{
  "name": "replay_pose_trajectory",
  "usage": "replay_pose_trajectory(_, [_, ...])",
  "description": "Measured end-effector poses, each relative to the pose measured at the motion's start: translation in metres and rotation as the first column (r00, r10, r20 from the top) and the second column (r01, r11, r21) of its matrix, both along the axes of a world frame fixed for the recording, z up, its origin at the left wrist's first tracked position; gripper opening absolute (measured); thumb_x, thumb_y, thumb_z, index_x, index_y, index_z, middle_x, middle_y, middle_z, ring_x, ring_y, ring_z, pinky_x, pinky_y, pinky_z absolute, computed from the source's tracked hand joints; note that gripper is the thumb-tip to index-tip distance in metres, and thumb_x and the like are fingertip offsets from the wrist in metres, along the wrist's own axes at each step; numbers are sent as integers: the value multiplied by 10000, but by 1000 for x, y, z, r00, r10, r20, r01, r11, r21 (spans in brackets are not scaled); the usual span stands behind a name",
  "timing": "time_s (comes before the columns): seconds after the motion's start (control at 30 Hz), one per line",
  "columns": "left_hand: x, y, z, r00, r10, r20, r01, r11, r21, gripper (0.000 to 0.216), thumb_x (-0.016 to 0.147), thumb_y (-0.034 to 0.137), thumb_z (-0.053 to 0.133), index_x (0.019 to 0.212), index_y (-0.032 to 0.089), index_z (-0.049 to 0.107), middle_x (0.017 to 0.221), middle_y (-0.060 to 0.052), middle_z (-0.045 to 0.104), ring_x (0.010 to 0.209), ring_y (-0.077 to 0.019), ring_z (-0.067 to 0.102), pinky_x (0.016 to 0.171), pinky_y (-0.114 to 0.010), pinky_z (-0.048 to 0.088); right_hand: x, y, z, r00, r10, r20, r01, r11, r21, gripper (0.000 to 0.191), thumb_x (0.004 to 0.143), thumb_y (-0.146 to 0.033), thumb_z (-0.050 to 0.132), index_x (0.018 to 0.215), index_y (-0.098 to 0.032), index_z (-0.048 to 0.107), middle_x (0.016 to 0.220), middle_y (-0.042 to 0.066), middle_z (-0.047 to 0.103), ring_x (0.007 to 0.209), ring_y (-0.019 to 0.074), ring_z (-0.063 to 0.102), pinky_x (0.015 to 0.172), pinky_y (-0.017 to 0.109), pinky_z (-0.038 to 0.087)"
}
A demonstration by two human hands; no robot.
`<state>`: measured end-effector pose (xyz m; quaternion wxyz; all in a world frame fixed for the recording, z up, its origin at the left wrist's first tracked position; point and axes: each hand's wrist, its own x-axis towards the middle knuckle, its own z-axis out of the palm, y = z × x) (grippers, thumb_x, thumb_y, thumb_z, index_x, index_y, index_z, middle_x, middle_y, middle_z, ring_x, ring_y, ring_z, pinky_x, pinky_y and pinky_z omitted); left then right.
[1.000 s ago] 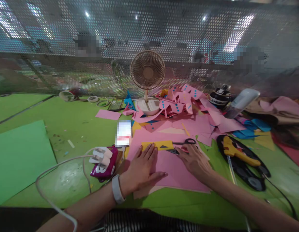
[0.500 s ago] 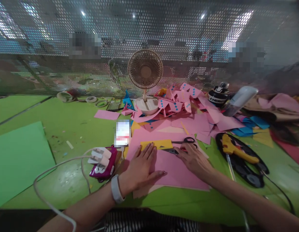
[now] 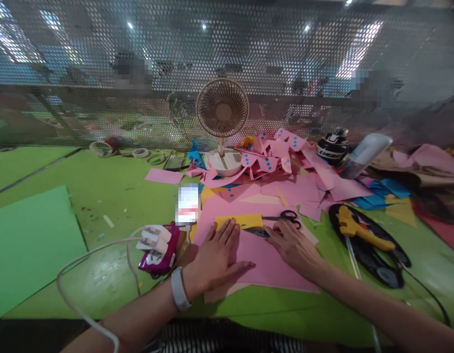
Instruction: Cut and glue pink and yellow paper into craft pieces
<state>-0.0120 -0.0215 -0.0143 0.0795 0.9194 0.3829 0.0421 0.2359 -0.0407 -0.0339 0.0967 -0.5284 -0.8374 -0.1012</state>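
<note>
My left hand (image 3: 217, 252) lies flat on the pink paper (image 3: 265, 260), fingers stretched out and thumb spread. Its fingertips rest on the lower edge of a yellow paper strip (image 3: 249, 220) with a small dark triangle on it. My right hand (image 3: 295, 247) is bent over a dark pointed tool (image 3: 255, 231), its fingers closed at the tool's right end; a bit of red shows there. The tool's exact kind is hard to make out. Just beyond that hand are black-handled scissors (image 3: 288, 215), lying at the strip's right end.
A fan (image 3: 223, 110) stands behind a heap of pink cut paper (image 3: 267, 157). On the left are a phone (image 3: 188, 203), a purple box with a white plug (image 3: 156, 240) and green sheet (image 3: 32, 245). A yellow glue gun (image 3: 359, 230) rests on a black tray at right.
The whole view has shifted slightly. Both hands keep nearly the same place on the paper, and the strip and tools show no clear movement.
</note>
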Motion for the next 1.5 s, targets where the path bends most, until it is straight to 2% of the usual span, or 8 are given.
replay_pose_trajectory(0.17, [2, -1, -1, 1000, 10, 10, -10, 1000, -5, 837, 806, 702, 211, 1417, 131, 183, 1483, -118, 173, 1369, -252, 102, 1101, -457, 54, 1, 0, 1, 1000, 1, -27, 0, 999, 42, 367, 918, -367, 390, 1209, -178, 510, 980, 115, 536, 892, 225, 521, 732, 342, 463])
replay_pose_trajectory(0.37, [5, -3, -1, 1000, -9, 15, 9, 999, -31, 769, 841, 655, 200, 1428, 162, 147, 1488, -92, 175, 1368, -246, 108, 1106, -453, 83, 8, 0, -8, 998, 12, -58, -10, 999, 47, 327, 911, -356, 418, 1156, -167, 525, 985, 96, 560, 929, 227, 517, 791, 364, 451])
replay_pose_trajectory(0.5, [1, -1, 5, 999, -17, 35, 18, 999, -29, 753, 855, 634, 216, 1431, 160, 118, 1500, -88, 121, 1372, -235, 86, 1111, -417, 113, 7, -2, -8, 996, -11, -93, 13, 1000, 23, 288, 907, -337, 436, 1125, -180, 539, 987, 89, 555, 936, 223, 520, 798, 364, 451])
replay_pose_trajectory(0.67, [-9, 0, 14, 1000, 5, -21, -6, 999, -46, 782, 832, 670, 221, 1428, 168, 148, 1490, -93, 164, 1365, -262, 120, 1100, -448, 131, 6, -3, -7, 992, -31, -125, 34, 999, 26, 264, 906, -324, 440, 1108, -197, 553, 967, 82, 547, 899, 215, 539, 779, 360, 461])
replay_pose_trajectory(1.1, [-13, -2, 4, 999, -15, -34, 17, 999, 40, 826, 799, 708, 241, 1423, 172, 172, 1482, -97, 190, 1365, -258, 124, 1100, -457, 101, -4, -10, -3, 994, -49, -100, 46, 999, -25, 273, 908, -317, 433, 1126, -202, 550, 948, 78, 532, 862, 207, 514, 751, 346, 458])
replay_pose_trajectory(1.5, [-12, -3, 6, 1000, -4, -18, 5, 1000, 26, 826, 797, 709, 248, 1428, 183, 156, 1488, -89, 164, 1365, -259, 121, 1096, -472, 120, -15, -11, 4, 991, -37, -131, 29, 998, -63, 255, 912, -282, 419, 1103, -185, 558, 928, 79, 527, 865, 199, 515, 758, 336, 466])
